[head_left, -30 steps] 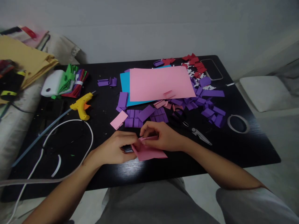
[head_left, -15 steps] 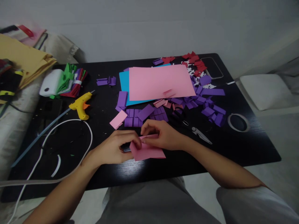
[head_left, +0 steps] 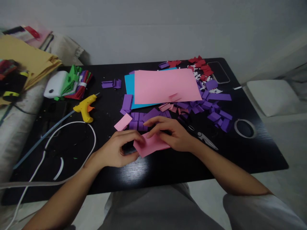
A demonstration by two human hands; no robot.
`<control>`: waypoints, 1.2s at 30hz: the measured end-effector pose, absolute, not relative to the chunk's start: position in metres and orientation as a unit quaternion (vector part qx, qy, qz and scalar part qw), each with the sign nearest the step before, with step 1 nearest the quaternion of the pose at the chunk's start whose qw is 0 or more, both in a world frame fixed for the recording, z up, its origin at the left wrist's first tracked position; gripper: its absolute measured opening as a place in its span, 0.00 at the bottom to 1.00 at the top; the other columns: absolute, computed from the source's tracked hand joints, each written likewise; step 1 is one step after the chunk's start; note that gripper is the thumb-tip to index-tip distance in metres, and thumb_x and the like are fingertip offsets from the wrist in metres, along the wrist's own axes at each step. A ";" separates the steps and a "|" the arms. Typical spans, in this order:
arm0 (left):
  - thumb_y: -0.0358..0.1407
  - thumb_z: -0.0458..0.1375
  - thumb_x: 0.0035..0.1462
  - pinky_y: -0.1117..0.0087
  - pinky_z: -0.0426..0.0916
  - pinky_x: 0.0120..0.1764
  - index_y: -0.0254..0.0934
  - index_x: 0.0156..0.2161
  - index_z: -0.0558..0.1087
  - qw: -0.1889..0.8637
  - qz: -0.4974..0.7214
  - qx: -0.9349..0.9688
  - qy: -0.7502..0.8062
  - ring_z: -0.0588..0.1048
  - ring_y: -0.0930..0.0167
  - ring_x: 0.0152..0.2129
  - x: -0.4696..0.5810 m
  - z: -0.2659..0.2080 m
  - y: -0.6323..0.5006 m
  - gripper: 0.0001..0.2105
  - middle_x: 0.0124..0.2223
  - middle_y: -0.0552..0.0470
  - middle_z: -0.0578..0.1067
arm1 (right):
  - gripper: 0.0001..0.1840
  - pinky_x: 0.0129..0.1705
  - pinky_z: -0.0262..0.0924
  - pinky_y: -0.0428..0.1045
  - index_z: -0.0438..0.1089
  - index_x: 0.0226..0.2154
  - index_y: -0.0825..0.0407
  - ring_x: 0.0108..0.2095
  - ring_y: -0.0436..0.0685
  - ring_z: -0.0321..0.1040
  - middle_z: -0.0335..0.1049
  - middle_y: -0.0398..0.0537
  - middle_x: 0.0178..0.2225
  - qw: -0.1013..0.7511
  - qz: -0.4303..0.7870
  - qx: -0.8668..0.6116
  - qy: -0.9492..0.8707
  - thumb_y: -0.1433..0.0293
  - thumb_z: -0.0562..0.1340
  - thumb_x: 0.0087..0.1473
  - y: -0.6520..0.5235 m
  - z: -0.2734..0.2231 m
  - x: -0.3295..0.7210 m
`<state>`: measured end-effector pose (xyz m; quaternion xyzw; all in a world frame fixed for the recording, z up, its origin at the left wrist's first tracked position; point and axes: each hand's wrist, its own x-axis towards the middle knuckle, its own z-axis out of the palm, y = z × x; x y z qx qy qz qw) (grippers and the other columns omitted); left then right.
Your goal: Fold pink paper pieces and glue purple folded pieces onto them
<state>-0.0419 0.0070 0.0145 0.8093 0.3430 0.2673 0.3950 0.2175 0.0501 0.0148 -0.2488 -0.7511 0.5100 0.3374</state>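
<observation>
A folded piece of pink paper (head_left: 151, 145) is held between my two hands, over the front of the black table. My left hand (head_left: 121, 148) grips its left end, fingers curled over the top and thumb beneath. My right hand (head_left: 171, 132) is on its right side, the thumb pressed to the paper and the forefinger stretched along the upper edge. Just beyond lie folded purple paper pieces (head_left: 137, 121) and a small folded pink piece (head_left: 123, 122). Scissors (head_left: 207, 140) rest beside my right wrist.
Large pink sheets (head_left: 165, 84) lie on a blue sheet (head_left: 129, 89), with purple pieces (head_left: 220, 118) and red scraps (head_left: 205, 68) around them. A tape roll (head_left: 245, 128) is at right. At left are a yellow glue gun (head_left: 85, 108), a looping white cable (head_left: 94, 135) and bundled paper strips (head_left: 79, 84).
The pink paper has turned and moved up slightly. My right hand has shifted a little right and away from me, its fingers stretching out. My left hand keeps its hold.
</observation>
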 end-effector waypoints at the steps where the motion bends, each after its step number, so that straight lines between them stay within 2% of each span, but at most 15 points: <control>1: 0.29 0.61 0.55 0.68 0.73 0.45 0.39 0.47 0.76 0.403 0.268 0.809 0.334 0.81 0.67 0.41 -0.044 0.015 0.008 0.14 0.44 0.50 0.81 | 0.25 0.57 0.66 0.55 0.81 0.40 0.49 0.55 0.57 0.74 0.77 0.50 0.54 0.348 0.496 -0.231 -0.761 0.86 0.54 0.53 0.051 0.018 0.220; 4: 0.36 0.58 0.59 0.63 0.73 0.49 0.38 0.54 0.76 0.449 0.270 0.801 0.289 0.80 0.62 0.45 -0.051 0.015 0.012 0.18 0.50 0.45 0.81 | 0.32 0.58 0.65 0.57 0.81 0.41 0.48 0.51 0.56 0.73 0.81 0.45 0.47 0.323 0.464 -0.172 -0.807 0.90 0.51 0.49 0.051 0.030 0.225; 7: 0.42 0.53 0.67 0.61 0.72 0.51 0.36 0.56 0.77 0.477 0.269 0.787 0.284 0.80 0.60 0.47 -0.054 0.014 0.014 0.19 0.51 0.42 0.81 | 0.30 0.60 0.64 0.58 0.79 0.39 0.49 0.52 0.57 0.70 0.82 0.44 0.43 0.230 0.437 -0.150 -0.856 0.91 0.52 0.49 0.049 0.045 0.232; 12: 0.39 0.43 0.76 0.66 0.75 0.48 0.36 0.46 0.83 0.443 0.317 0.754 0.368 0.83 0.66 0.41 -0.046 0.010 0.011 0.24 0.45 0.44 0.84 | 0.26 0.58 0.67 0.58 0.77 0.41 0.50 0.55 0.60 0.65 0.78 0.49 0.48 0.143 0.375 -0.198 -0.894 0.89 0.55 0.48 0.043 0.060 0.239; 15: 0.39 0.49 0.75 0.70 0.76 0.43 0.36 0.40 0.84 0.421 0.336 0.738 0.407 0.83 0.68 0.36 -0.042 0.009 0.011 0.21 0.39 0.47 0.85 | 0.27 0.60 0.65 0.61 0.75 0.49 0.50 0.58 0.63 0.62 0.74 0.53 0.53 0.105 0.326 -0.202 -0.918 0.85 0.61 0.49 0.037 0.064 0.238; 17: 0.39 0.53 0.73 0.71 0.75 0.40 0.37 0.38 0.84 0.414 0.341 0.735 0.415 0.83 0.70 0.33 -0.041 0.009 0.012 0.18 0.36 0.48 0.85 | 0.26 0.59 0.65 0.62 0.75 0.53 0.50 0.57 0.64 0.62 0.70 0.56 0.54 0.084 0.283 -0.206 -0.933 0.81 0.64 0.52 0.034 0.064 0.235; 22: 0.35 0.58 0.69 0.71 0.73 0.39 0.36 0.37 0.82 0.435 0.339 0.748 0.370 0.80 0.70 0.34 -0.041 0.013 0.012 0.11 0.37 0.48 0.83 | 0.11 0.49 0.68 0.57 0.77 0.44 0.53 0.44 0.61 0.65 0.71 0.55 0.43 0.108 0.187 -0.181 -0.960 0.77 0.61 0.62 0.032 0.067 0.228; 24: 0.33 0.58 0.67 0.70 0.73 0.40 0.35 0.37 0.81 0.448 0.340 0.750 0.347 0.80 0.69 0.36 -0.040 0.015 0.011 0.10 0.39 0.47 0.81 | 0.11 0.47 0.68 0.54 0.77 0.41 0.54 0.41 0.58 0.66 0.70 0.53 0.40 0.120 0.171 -0.163 -0.964 0.79 0.59 0.62 0.031 0.071 0.226; 29: 0.31 0.57 0.66 0.69 0.73 0.42 0.35 0.41 0.81 0.488 0.327 0.748 0.310 0.80 0.69 0.38 -0.040 0.015 0.010 0.09 0.40 0.47 0.81 | 0.19 0.42 0.67 0.50 0.74 0.45 0.51 0.37 0.54 0.67 0.70 0.51 0.41 0.100 0.160 -0.137 -0.973 0.84 0.56 0.59 0.026 0.081 0.220; 33: 0.35 0.54 0.70 0.71 0.72 0.40 0.34 0.38 0.81 0.501 0.320 0.738 0.320 0.79 0.70 0.34 -0.042 0.016 0.010 0.14 0.37 0.47 0.81 | 0.12 0.39 0.66 0.49 0.72 0.40 0.54 0.37 0.54 0.69 0.72 0.52 0.42 0.105 0.179 -0.133 -0.969 0.82 0.57 0.60 0.027 0.083 0.219; 36: 0.37 0.54 0.71 0.72 0.71 0.37 0.33 0.34 0.80 0.492 0.326 0.738 0.328 0.78 0.71 0.31 -0.042 0.017 0.010 0.16 0.34 0.47 0.80 | 0.07 0.35 0.64 0.48 0.71 0.40 0.54 0.34 0.53 0.68 0.73 0.50 0.39 0.113 0.209 -0.150 -0.960 0.79 0.58 0.62 0.030 0.083 0.221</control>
